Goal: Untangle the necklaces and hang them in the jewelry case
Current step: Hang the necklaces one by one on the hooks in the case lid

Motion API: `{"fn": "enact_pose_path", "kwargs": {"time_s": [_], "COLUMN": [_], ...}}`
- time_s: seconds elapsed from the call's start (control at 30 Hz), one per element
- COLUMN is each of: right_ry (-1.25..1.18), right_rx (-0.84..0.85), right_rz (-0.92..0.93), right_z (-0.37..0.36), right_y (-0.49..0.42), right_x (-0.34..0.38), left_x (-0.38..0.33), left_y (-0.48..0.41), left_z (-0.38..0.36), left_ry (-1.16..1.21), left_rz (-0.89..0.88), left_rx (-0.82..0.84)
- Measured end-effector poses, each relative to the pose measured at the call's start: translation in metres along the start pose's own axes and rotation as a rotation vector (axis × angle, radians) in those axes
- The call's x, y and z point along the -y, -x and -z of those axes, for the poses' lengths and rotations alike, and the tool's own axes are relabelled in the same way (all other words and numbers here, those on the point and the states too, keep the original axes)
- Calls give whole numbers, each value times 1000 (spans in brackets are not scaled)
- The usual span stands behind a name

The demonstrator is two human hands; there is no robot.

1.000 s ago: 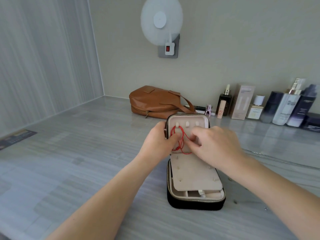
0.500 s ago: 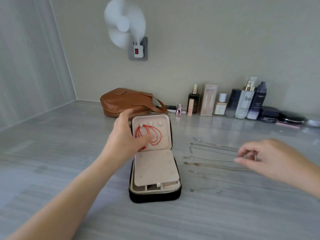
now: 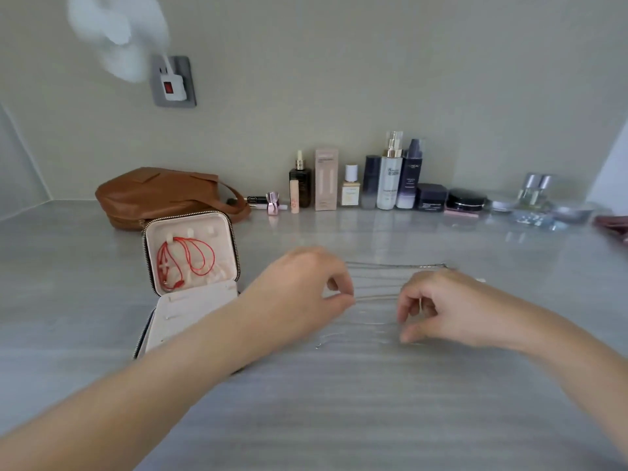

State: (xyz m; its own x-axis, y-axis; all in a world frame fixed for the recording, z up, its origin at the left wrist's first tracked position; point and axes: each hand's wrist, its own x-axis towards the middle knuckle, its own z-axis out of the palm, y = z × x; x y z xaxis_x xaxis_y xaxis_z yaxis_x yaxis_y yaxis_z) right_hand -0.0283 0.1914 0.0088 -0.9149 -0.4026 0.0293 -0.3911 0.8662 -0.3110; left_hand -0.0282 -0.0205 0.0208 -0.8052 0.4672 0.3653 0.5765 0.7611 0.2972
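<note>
Since 0.5 s earlier the left hand [image 3: 299,294] had left the case lid and crossed right to the loose chains, and the view had swung right. The left forearm came in from the lower left, passing over the front corner of the jewelry case [image 3: 222,243], wrist straight, back of the hand up. Its thumb and forefinger were together, pinching the left end of the gold chain [image 3: 377,297]; the other fingers were curled under. The right hand [image 3: 452,307] reached in from the right edge, back of the hand up, fingers curled in, thumb low near the counter [image 3: 339,402]. Its fingertips were at the gold chain's right side, but blur hid the contact, so cannot tell if it gripped anything. The 2 hands were near each other, not touching, with the chain stretched between them. A silver chain [image 3: 390,266] lay straight beyond both hands, and 2 or so fainter chains [image 3: 356,325] lay closer in, all on the counter right of the case. The case stood open at left, lid upright, and the red cord necklace [image 3: 190,260] hung in loops from the left 1 of 3 hooks in the lid. Behind the case was a brown bag [image 3: 159,195]. A row of cosmetic bottles [image 3: 390,178] stood along the wall. A white fan [image 3: 115,35], blurred, was plugged in at the upper left.
</note>
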Motion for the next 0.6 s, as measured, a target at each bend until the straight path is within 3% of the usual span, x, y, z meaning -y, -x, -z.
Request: {"fn": "enact_pose_path", "kwargs": {"time_s": [0.17, 0.33, 0.5, 0.6], "right_ry": [55, 116, 113, -64], "right_rx": [50, 91, 101, 51], "right_rz": [12, 18, 55, 44], "right_z": [-10, -14, -14, -9], "right_y": [1, 2, 4, 4], "right_x": [5, 8, 6, 9], "left_x": [-3, -5, -8, -7], "left_y": [0, 4, 11, 10], "left_z": [-37, -47, -48, -39], "left_ry": [-109, -66, -87, 133], "left_rz": [65, 54, 20, 129], "left_rx": [201, 143, 188, 171]}}
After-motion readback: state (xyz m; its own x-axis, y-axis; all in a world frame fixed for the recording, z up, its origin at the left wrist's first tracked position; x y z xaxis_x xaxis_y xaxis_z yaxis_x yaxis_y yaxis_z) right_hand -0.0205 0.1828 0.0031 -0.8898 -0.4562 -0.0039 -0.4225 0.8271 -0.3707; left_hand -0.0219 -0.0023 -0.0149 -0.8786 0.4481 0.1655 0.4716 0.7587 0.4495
